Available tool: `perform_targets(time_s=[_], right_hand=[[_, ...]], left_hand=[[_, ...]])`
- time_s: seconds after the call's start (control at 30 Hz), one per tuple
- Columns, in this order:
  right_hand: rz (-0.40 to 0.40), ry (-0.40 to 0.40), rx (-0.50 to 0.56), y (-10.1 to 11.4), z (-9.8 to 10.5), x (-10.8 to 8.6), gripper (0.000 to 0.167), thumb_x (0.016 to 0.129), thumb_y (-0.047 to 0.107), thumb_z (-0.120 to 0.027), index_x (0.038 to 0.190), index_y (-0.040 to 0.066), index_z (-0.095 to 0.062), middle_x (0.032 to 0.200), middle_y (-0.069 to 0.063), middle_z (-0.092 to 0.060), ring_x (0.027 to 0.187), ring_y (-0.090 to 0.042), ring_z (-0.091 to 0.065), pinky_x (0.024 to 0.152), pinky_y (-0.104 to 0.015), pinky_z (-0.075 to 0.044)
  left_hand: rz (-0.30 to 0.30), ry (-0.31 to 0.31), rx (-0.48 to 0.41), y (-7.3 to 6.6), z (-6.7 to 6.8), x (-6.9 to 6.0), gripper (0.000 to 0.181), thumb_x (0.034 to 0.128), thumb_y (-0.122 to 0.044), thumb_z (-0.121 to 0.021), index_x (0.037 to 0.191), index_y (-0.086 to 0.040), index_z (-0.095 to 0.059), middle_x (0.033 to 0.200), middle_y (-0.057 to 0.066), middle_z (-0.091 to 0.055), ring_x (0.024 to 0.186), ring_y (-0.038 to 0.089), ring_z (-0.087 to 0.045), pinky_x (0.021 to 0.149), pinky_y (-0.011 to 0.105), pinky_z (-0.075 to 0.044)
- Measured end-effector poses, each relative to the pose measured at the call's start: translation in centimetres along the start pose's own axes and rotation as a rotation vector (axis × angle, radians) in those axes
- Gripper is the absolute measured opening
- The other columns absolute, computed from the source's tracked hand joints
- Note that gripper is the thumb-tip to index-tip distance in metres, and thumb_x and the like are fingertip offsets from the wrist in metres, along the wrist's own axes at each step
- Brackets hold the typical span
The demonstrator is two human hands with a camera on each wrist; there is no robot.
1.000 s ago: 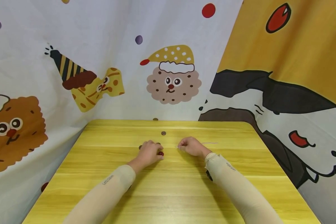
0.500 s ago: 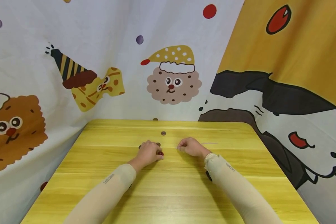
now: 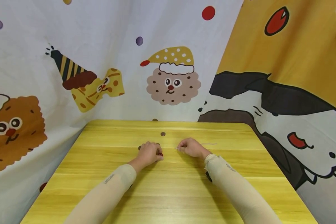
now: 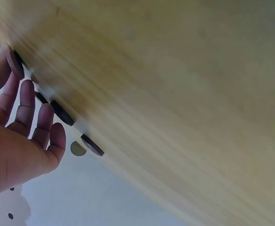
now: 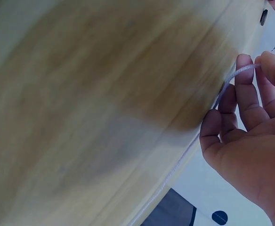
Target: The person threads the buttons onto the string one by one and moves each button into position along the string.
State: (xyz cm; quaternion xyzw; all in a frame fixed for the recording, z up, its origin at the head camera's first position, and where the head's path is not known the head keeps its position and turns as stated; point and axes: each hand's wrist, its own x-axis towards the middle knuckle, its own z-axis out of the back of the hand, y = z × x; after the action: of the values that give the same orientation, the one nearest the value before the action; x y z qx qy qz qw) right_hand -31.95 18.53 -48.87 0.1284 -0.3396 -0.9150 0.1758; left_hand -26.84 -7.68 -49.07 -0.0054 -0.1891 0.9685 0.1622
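Observation:
Near the middle of the table, my left hand [image 3: 147,154] pinches a dark red round button [image 3: 160,154] between thumb and fingertips. The left wrist view shows this button [image 4: 15,63] on edge, just above the wood, its face partly turned away. To the right, my right hand [image 3: 192,147] holds a thin pale cord [image 3: 210,143] between thumb and forefinger. In the right wrist view the cord [image 5: 165,181] runs from the fingertips past the other fingers and along the tabletop. A short end pokes out toward the left hand, apart from the button.
Several brown buttons lie flat on the wooden table [image 3: 168,193]: one farther back [image 3: 163,134], one left of the left hand [image 3: 140,147], and one partly hidden behind its fingers [image 3: 158,144]. A printed cloth [image 3: 114,40] hangs behind the table.
Both hands stay nearly in place. The red button in the left hand has turned or shifted very slightly; the view itself has tilted a little.

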Motion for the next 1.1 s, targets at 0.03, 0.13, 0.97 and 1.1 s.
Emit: perform_targets(time_s=[0.03,0.13,0.97,1.1], right_hand=[[0.003,-0.002,-0.002,-0.1,-0.1,0.0,0.011,0.105,0.024,-0.071,0.101,0.018,-0.080,0.093,0.004,-0.075,0.076,-0.014,-0.054,0.071,-0.030,-0.045],[0.003,-0.006,0.003,-0.1,-0.1,-0.1,0.011,0.105,0.024,-0.071,0.102,0.018,-0.080,0.092,0.003,-0.074,0.076,-0.014,-0.054,0.071,-0.030,-0.045],[-0.011,-0.094,0.117,0.8,0.6,-1.0,0.018,0.106,0.027,-0.070,0.110,0.014,-0.080,0.109,-0.001,-0.078,0.090,-0.016,-0.064,0.080,-0.032,-0.054],[-0.018,-0.137,0.120,1.4,0.7,-1.2,0.015,0.104,0.029,-0.072,0.108,0.018,-0.081,0.108,0.001,-0.078,0.094,-0.015,-0.066,0.082,-0.033,-0.055]], left_hand=[[0.003,-0.002,-0.005,0.0,-0.1,0.0,0.025,0.0897,-0.039,-0.088,0.104,-0.020,-0.080,0.099,-0.003,-0.077,0.103,0.026,-0.064,0.095,0.052,-0.051],[0.006,-0.005,-0.019,0.1,-0.4,0.0,0.024,0.0899,-0.038,-0.088,0.104,-0.021,-0.078,0.097,-0.005,-0.075,0.100,0.024,-0.062,0.095,0.050,-0.049],[0.324,-0.193,-0.788,-0.6,0.8,0.6,0.018,0.0949,-0.024,-0.084,0.109,-0.015,-0.078,0.106,0.004,-0.082,0.101,0.022,-0.075,0.083,0.033,-0.061],[0.438,-0.212,-0.929,-1.6,0.9,0.8,0.018,0.0942,-0.027,-0.085,0.108,-0.019,-0.077,0.116,0.005,-0.080,0.108,0.025,-0.072,0.055,0.031,-0.051]])
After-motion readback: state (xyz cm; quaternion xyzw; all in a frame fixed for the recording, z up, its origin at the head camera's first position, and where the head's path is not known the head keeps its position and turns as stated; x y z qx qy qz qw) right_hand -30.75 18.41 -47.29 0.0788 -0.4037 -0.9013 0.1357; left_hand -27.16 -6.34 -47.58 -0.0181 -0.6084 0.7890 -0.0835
